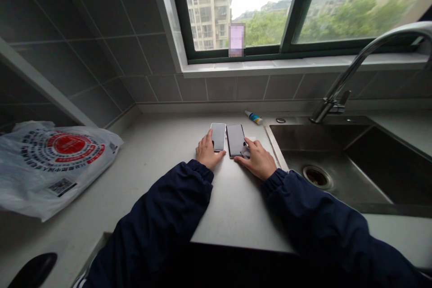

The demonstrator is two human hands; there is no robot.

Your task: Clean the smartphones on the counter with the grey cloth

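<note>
**Left phone (218, 137) and right phone (236, 140) lie side by side**

The two phones lie flat on the pale counter (151, 166), with dark screens up, just beside each other. Your left hand (208, 149) is on the counter at the lower left edge of the left phone, and its fingers are curved up against that phone. Your right hand (257, 158) is at the right edge of the right phone, and its fingers reach onto the edge. Both hands are partly open. You cannot tell from this view if either hand has a firm hold.

Under the right fingers is a pale flat thing (246, 153), too hidden to name. Behind the phones lies a small tube (254, 117) with a blue cap. To the right is a steel sink (297, 132) with a drain (317, 177) and a curved faucet (357, 56). To the left lies a white plastic bag (50, 162) with red print. Dark blue sleeves (162, 216) cover your arms. A window (236, 56) is above the counter.
</note>
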